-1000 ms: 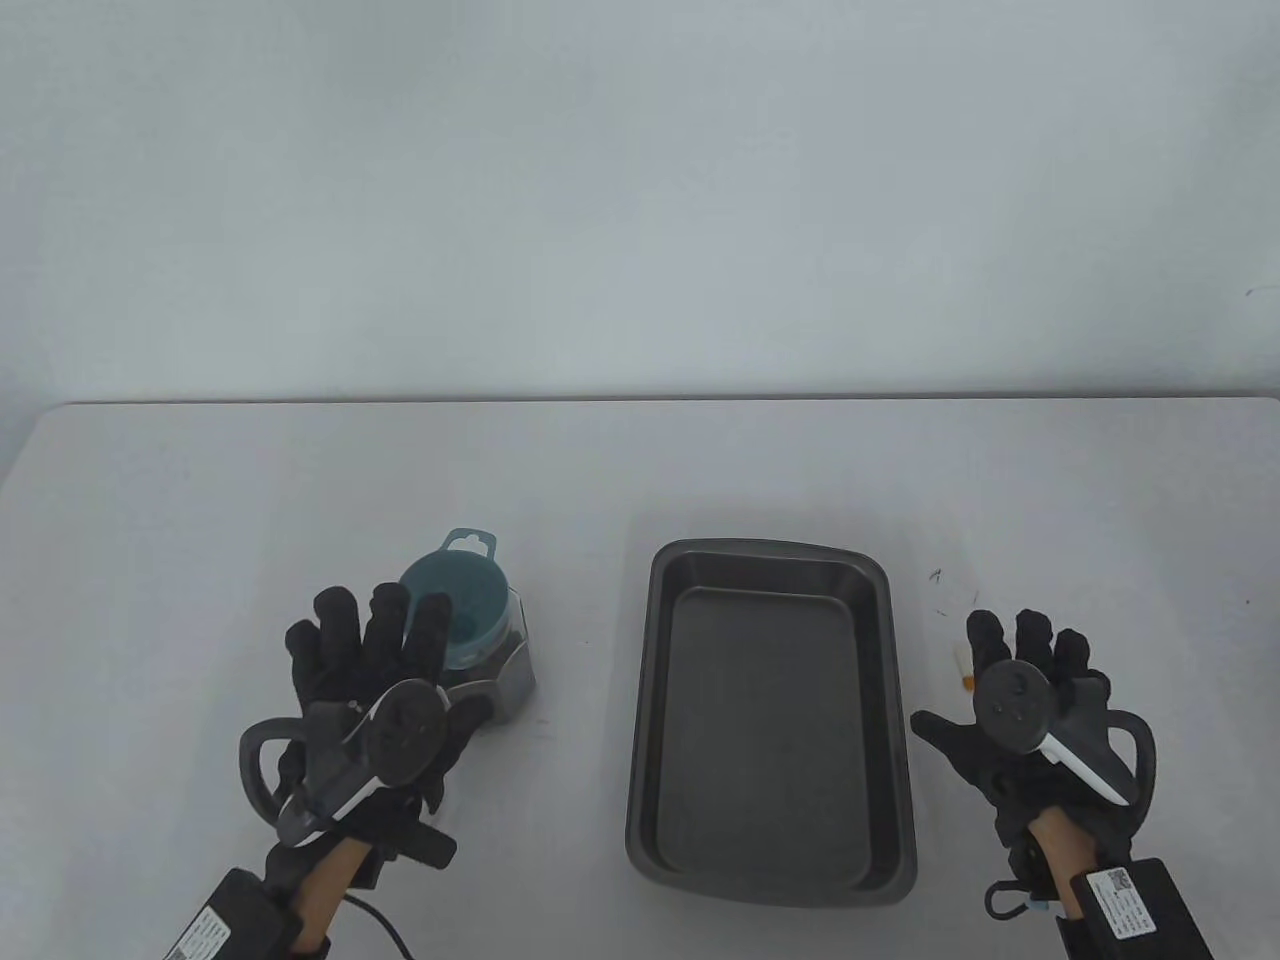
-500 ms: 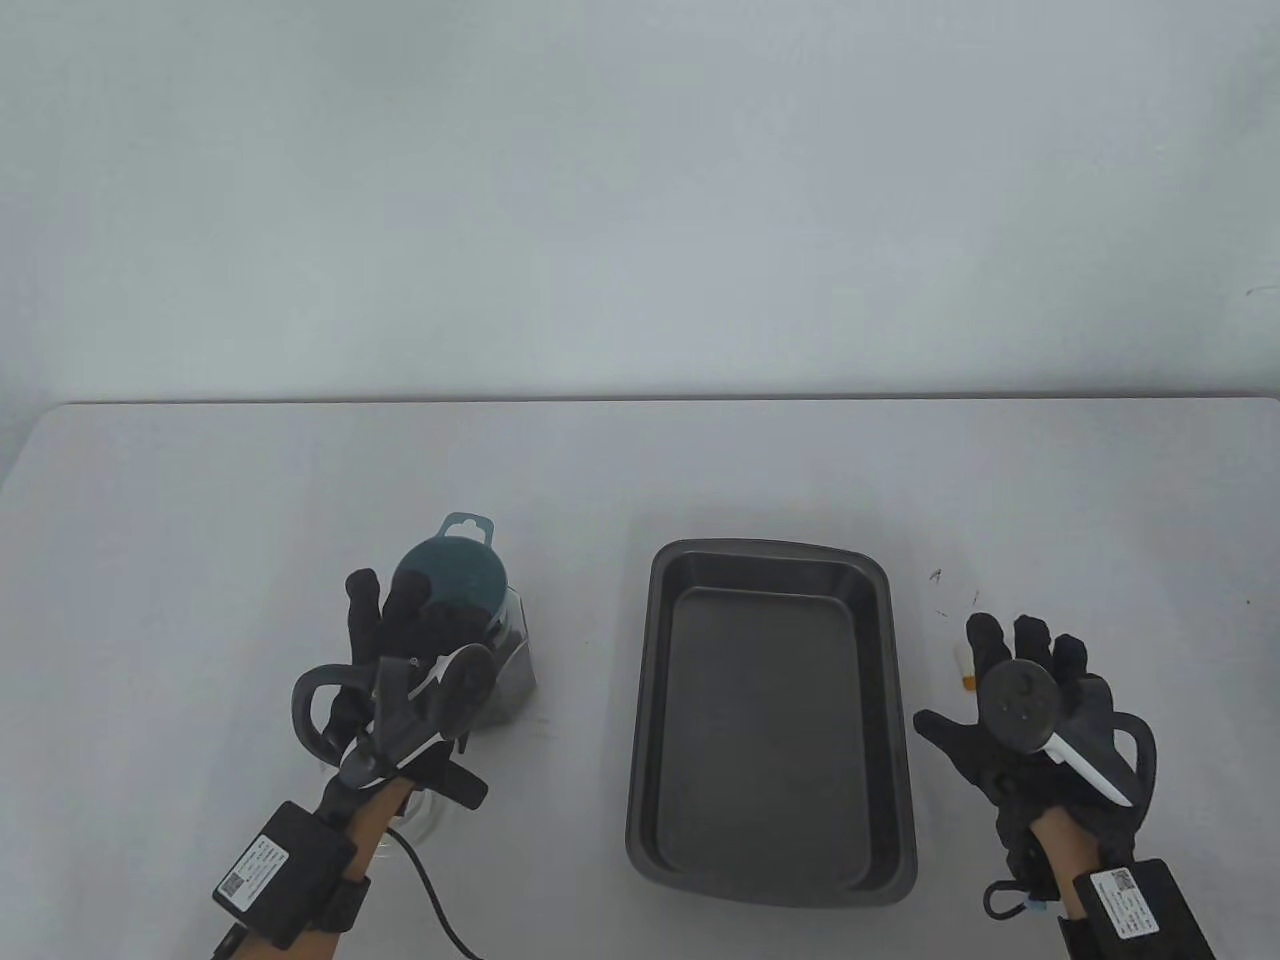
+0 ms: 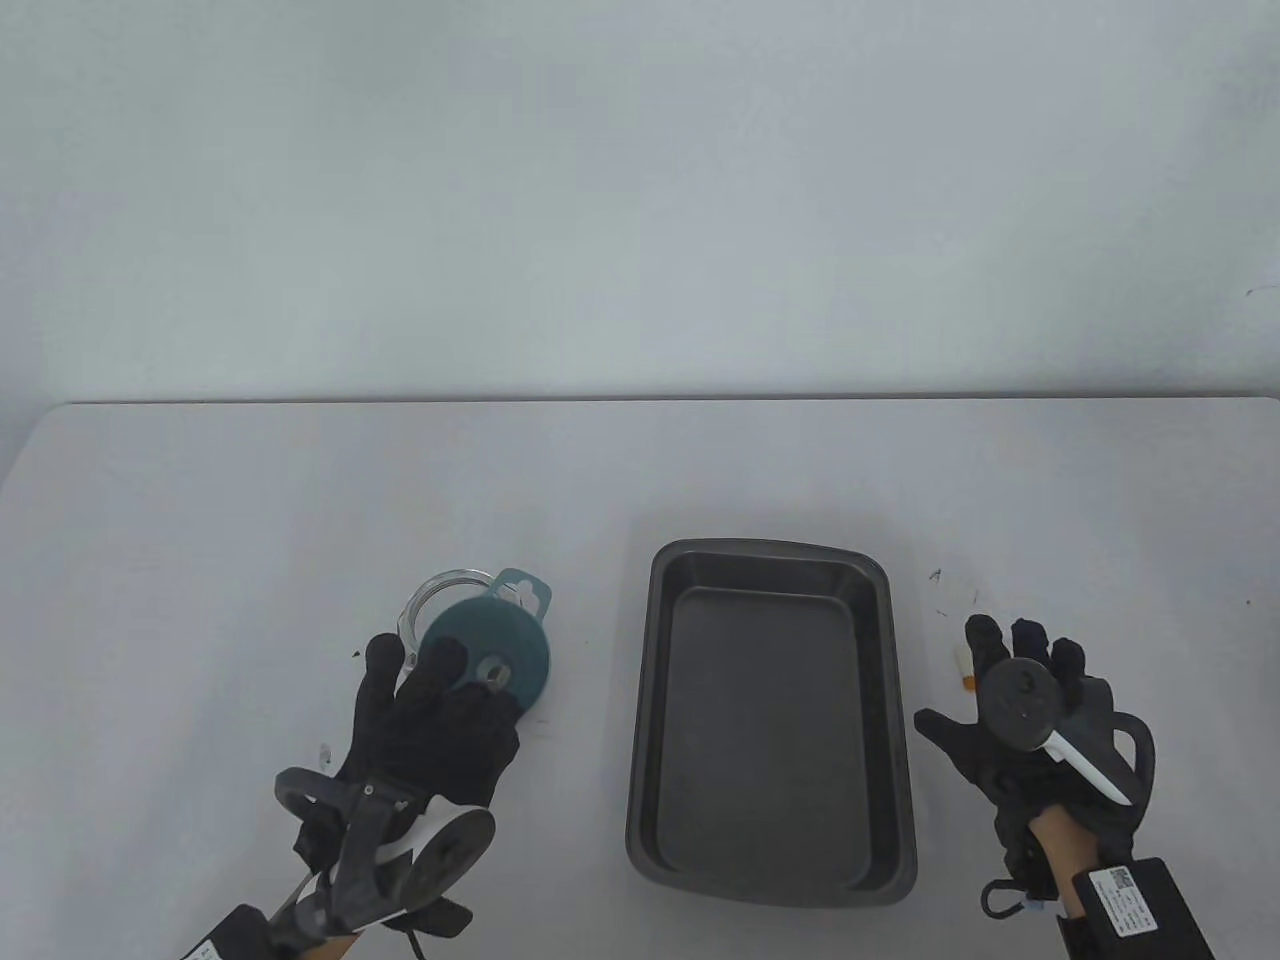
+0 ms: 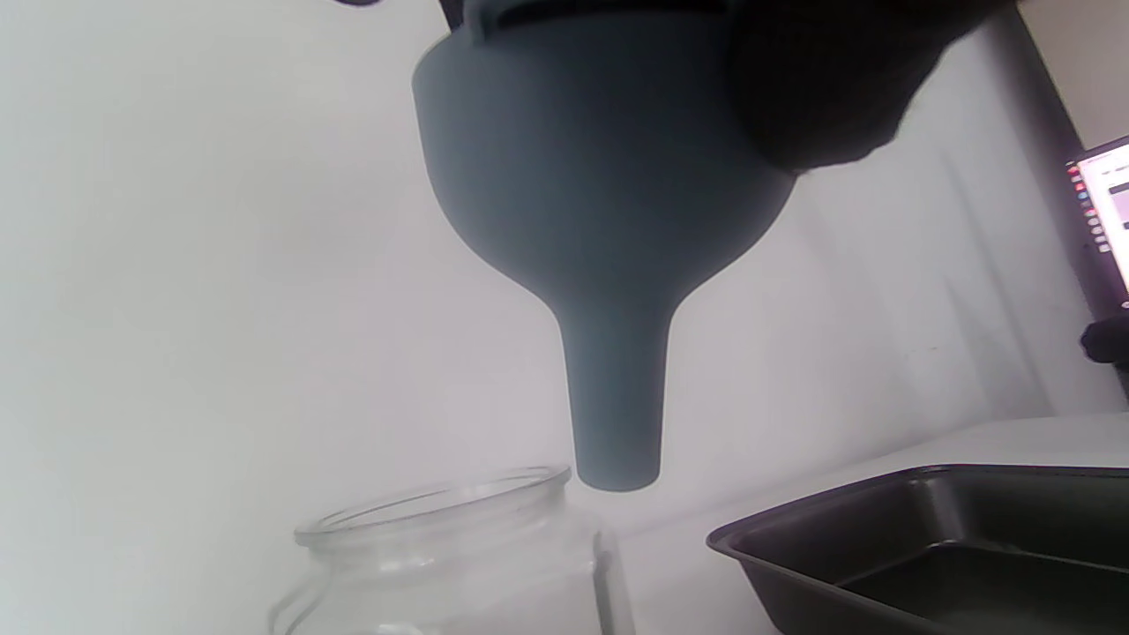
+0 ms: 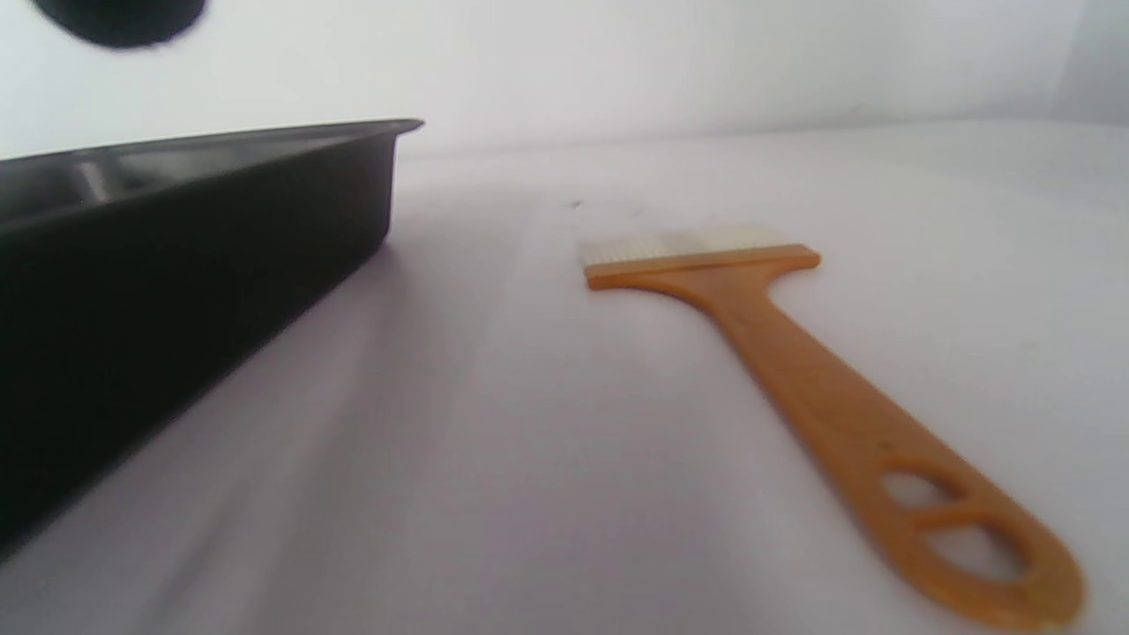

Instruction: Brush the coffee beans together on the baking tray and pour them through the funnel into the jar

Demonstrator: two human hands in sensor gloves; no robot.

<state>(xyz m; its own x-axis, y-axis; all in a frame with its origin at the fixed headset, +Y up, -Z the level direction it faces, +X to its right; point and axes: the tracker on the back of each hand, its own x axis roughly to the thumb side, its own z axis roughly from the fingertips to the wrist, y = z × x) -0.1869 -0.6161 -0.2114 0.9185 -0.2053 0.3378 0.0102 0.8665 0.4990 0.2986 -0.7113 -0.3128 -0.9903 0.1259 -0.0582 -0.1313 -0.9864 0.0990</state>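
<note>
Now, funnel (image 3: 490,665): teal, smooth cone with a narrow spout and a tabbed rim; held in the air just left of the baking tray, spout tip hanging clear above the jar's mouth, not inside it.
Left hand (image 3: 430,725): fingers curled round the funnel's rim and cone, gripping it.
Jar (image 3: 432,600): clear glass, open, upright, left of the baking tray, partly under the funnel.
Baking tray (image 3: 770,560): dark metal, rectangular, no beans visible on its floor.
Brush (image 5: 794,353): orange handle with cut-outs, pale bristles, lying flat just right of the baking tray.
Right hand (image 3: 1020,715): right of the baking tray, over the brush, fingers spread and relaxed, holding nothing.
Table (image 3: 250,500): pale grey, matte, a few dark specks right of the baking tray.
Room: plain pale wall behind; a lit screen edge (image 4: 1102,212) shows beyond the baking tray in the left wrist view.
</note>
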